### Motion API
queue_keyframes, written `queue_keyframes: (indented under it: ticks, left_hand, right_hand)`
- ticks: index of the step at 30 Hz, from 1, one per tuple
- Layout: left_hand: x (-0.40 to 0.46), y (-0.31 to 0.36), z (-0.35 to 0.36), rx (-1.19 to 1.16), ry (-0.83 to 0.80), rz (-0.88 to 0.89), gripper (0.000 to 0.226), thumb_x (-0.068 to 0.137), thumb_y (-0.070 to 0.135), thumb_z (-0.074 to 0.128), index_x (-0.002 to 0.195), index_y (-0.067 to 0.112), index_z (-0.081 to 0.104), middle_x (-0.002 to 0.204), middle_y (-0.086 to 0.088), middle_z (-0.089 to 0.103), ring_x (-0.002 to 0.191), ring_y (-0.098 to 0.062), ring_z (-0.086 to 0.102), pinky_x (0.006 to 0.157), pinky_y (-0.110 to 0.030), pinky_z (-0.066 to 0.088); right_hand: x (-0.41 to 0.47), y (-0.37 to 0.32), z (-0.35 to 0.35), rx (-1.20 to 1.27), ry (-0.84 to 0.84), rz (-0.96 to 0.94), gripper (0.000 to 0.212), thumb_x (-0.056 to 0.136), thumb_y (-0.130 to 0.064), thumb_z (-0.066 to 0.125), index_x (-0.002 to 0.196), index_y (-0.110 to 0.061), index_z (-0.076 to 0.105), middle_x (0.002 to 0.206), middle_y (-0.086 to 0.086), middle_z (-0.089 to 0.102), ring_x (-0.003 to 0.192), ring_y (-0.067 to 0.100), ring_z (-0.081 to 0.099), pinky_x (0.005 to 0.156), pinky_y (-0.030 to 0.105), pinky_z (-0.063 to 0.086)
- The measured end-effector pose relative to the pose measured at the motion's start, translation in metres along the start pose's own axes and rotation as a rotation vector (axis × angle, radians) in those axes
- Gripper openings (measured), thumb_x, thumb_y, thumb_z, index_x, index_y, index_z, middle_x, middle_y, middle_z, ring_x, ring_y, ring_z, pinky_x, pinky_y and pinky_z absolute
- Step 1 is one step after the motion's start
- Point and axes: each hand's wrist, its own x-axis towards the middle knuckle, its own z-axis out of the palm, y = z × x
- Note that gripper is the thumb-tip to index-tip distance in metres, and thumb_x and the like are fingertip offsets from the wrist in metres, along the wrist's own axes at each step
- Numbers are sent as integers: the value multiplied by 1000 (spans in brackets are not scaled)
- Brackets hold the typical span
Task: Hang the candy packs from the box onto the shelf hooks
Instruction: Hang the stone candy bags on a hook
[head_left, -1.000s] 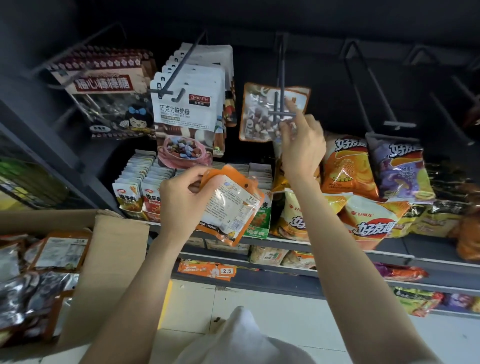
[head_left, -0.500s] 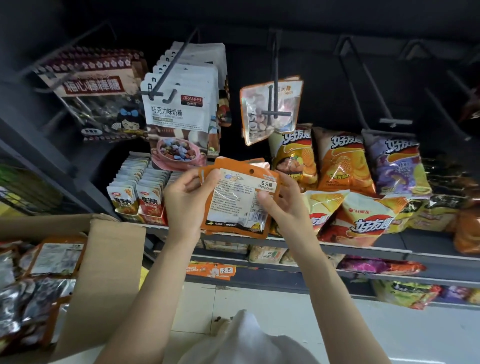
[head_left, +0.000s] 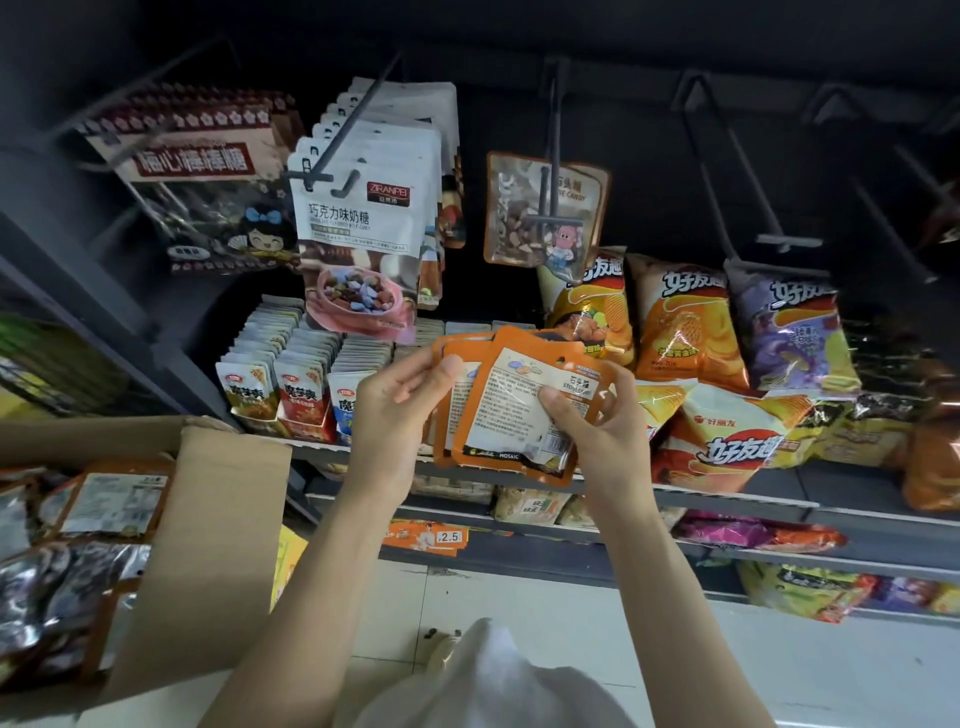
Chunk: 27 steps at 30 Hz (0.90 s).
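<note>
From the head camera, both hands are raised in front of the snack shelf (head_left: 727, 501) and share a small fanned stack of orange candy packs (head_left: 519, 410), label side toward the wearer. The left hand (head_left: 397, 410) grips the stack's left edge, thumb on the front and fingers curled behind; the right hand (head_left: 597, 431) pinches the front pack, thumb pressed on its white label and fingers wrapped round the right edge. How many packs are in the stack is hard to tell, probably three. Above and between the hands, one matching pack (head_left: 545, 213) already hangs on the centre hook (head_left: 553, 156), whose tip crossbar lies across the pack's face. More packs lie in the open cardboard box (head_left: 208, 545) at lower left. The step in hand looks like peeling the front pack free of the rest. To do it well, the right hand should slide that pack clear while the left holds the others firmly, then turn it so its printed face points outward like the hung one. The punched slot near the pack's top edge should be kept free of fingers and lined up with the hook tip before it is pushed back along the rod. The empty hooks (head_left: 748, 171) further right offer spare room.
</note>
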Motion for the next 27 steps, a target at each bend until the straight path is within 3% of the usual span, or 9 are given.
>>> queue_keyframes:
  ticks: [4,9,13,15,18,20,22,25,27]
  left_hand:
    - [-5,-5,4,31,-34,55,26,82,21,60,107,24,65,102,14,73,104,-5,65,86,-19,51]
    - [-3,-11,4,247,113,260,24,93,7,58,113,18,64,100,7,71,97,-3,66,85,-22,53]
    - [0,-12,-3,453,192,463,22,94,7,59,114,11,54,101,-7,71,87,-2,69,68,-23,57]
    - [3,-10,-8,570,232,548,17,93,7,61,105,12,49,89,-3,70,74,-3,68,53,-27,54]
    - [3,-10,-7,730,160,662,2,92,3,60,93,3,62,78,3,66,62,-11,62,48,-34,48]
    - [1,-11,0,709,106,623,13,93,8,58,98,5,70,83,4,70,65,-12,65,49,-33,49]
    - [-3,-9,10,601,68,516,19,94,18,59,108,12,70,83,0,73,70,-22,68,53,-39,53]
    - [-4,-1,15,379,38,314,18,93,13,60,108,17,69,97,5,73,90,-10,70,74,-24,56]
    - [-2,4,9,296,30,230,19,91,11,61,104,22,70,101,7,73,96,-8,69,81,-22,54]
  right_hand:
    - [0,-1,-3,-40,38,-27,55,81,-21,75,127,-20,45,116,3,64,102,16,67,73,29,60]
    - [-2,2,-3,-122,71,-71,44,85,-26,72,121,-24,46,112,-1,64,101,14,66,75,34,60]
    - [0,2,-9,-336,301,-251,31,86,-29,71,109,-17,55,94,-9,66,86,5,63,69,20,54]
    - [1,-4,-12,-359,434,-346,23,86,-26,72,99,-16,55,83,-13,62,72,-3,60,59,10,46]
    - [-3,-11,-3,-478,508,-615,13,88,-22,70,93,-12,63,72,-17,59,65,6,58,51,13,43]
    - [-5,-7,9,-571,418,-818,11,87,-19,68,92,-10,72,76,-11,66,65,4,59,55,12,43]
    - [-8,1,19,-664,230,-912,20,85,-22,65,97,-9,74,93,-2,73,82,11,65,69,20,51]
    - [-12,7,22,-799,-21,-903,41,92,-43,57,114,-11,69,118,1,66,109,18,58,89,34,47]
    - [-12,4,16,-850,-173,-820,53,99,-55,33,126,-21,63,139,-3,50,130,16,41,104,38,33]
